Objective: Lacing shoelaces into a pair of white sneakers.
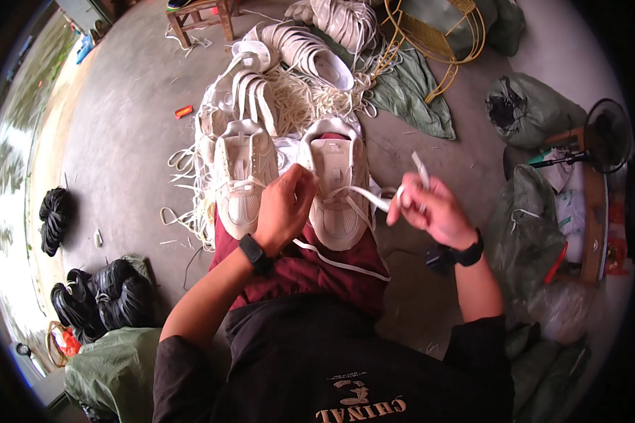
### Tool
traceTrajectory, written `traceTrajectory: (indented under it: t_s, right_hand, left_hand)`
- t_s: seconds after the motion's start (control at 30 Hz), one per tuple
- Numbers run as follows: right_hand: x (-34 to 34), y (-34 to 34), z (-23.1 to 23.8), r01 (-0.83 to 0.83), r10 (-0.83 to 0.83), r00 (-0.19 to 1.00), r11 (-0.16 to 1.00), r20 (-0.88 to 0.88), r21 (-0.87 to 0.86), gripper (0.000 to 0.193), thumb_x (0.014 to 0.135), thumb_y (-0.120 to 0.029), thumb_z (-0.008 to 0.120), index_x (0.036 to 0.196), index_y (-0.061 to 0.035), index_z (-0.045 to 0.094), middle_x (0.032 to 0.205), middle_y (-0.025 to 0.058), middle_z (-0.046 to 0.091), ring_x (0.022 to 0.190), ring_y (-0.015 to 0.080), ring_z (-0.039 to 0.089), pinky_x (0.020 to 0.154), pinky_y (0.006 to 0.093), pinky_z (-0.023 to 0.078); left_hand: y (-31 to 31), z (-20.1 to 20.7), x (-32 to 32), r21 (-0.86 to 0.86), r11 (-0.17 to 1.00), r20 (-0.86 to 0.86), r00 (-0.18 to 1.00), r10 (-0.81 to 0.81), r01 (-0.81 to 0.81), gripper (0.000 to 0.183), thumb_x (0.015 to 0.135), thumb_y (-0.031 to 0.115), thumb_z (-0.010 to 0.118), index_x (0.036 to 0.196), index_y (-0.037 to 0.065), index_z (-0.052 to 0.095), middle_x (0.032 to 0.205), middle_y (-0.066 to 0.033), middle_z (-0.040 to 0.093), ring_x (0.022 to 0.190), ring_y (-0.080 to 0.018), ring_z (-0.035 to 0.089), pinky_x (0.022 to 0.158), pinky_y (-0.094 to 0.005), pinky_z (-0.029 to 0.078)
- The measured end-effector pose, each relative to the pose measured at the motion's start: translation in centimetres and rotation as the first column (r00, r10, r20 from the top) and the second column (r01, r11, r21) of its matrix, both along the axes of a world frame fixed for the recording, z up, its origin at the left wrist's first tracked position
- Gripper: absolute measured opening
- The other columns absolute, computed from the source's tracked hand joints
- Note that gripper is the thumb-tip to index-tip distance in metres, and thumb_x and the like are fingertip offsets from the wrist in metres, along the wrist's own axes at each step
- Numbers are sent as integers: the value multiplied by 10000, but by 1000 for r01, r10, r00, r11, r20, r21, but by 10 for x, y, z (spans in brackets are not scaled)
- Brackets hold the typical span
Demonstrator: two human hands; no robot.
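Observation:
Two off-white sneakers rest side by side on my lap, toes toward me. The right sneaker (337, 169) has a white shoelace (371, 198) threaded at its lower eyelets. This lace stretches right to my right hand (430, 210), which is closed on it, with the loose end sticking up above the fingers. My left hand (287, 206) is curled at the right sneaker's left edge, and its fingertips are partly hidden. Whatever it may grip does not show. Beside it, the left sneaker (243, 173) has a lace across its lower part and bare eyelets higher up.
Beyond the sneakers lie a heap of loose laces (303, 99) and stacked shoe uppers (307, 53). A wooden stool (203, 21) stands at the far left. Black bundles (113, 292) are on the left; green sacks (525, 233) and a fan (607, 137) are on the right.

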State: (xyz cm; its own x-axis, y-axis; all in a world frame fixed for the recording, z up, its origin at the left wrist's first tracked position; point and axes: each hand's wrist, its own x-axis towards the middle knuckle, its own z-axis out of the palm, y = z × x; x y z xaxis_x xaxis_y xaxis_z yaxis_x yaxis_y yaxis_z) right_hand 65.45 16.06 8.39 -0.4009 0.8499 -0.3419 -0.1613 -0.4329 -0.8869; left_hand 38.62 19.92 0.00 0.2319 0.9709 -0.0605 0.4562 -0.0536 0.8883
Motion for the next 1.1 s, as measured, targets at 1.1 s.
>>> traceTrajectory:
  t_s: [1.1]
  right_hand:
    - [81,-117,-3,-343,190,854,905,485,250,277,996,-228,556,1177,-40,650,956,113,692,885,270,669,808,368,500]
  left_hand:
    - [-25,174,139,223,457,146,434,-889,861,160,710,76,700,751,77,545,868,-66,587,816,-243,539,769,-350,341]
